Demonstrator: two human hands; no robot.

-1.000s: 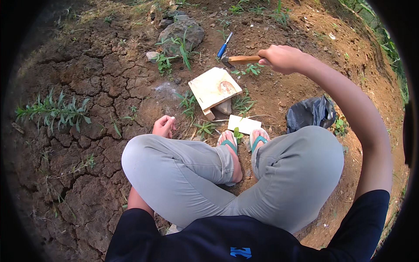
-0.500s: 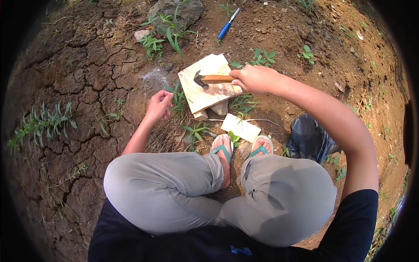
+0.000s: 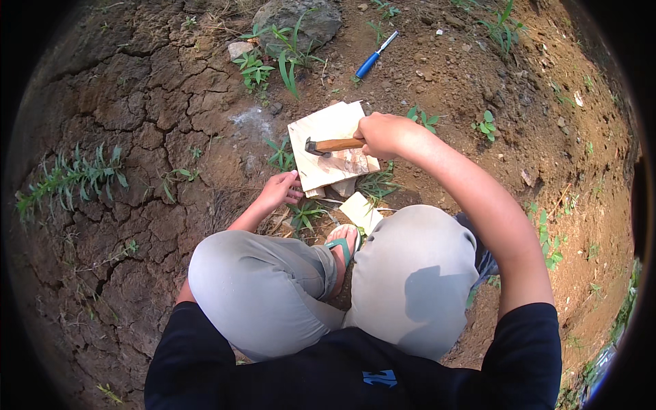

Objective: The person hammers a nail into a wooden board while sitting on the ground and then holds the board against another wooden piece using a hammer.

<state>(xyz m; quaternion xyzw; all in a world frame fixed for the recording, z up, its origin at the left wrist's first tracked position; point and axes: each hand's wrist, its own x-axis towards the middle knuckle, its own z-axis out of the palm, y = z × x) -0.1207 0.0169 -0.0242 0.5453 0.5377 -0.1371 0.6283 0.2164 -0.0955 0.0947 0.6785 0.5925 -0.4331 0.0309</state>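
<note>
My right hand (image 3: 384, 135) is wrapped round the wooden handle of a hammer (image 3: 339, 144). Its dark metal head is over the left part of a pale, square wooden board (image 3: 324, 173); whether it touches the wood I cannot tell. The board is propped on smaller wood pieces (image 3: 344, 187), partly hidden beneath it. Beside the board's lower left edge is my left hand (image 3: 279, 190), fingers loosely bent and apart, with nothing seen in it. Its fingertips are at the edge, perhaps touching.
A blue-handled chisel (image 3: 368, 65) lies on the soil beyond the board, with a grey rock (image 3: 301, 26) to its left. A pale yellow flat piece (image 3: 361, 213) lies near my sandalled foot (image 3: 343, 242). Behind my right knee, a dark bag (image 3: 486, 256) is mostly hidden. Weeds grow around.
My left hand has come right and down to the board's edge. The hammer head has turned on the board. My right knee has swung inward, covering my right foot and most of the bag.
</note>
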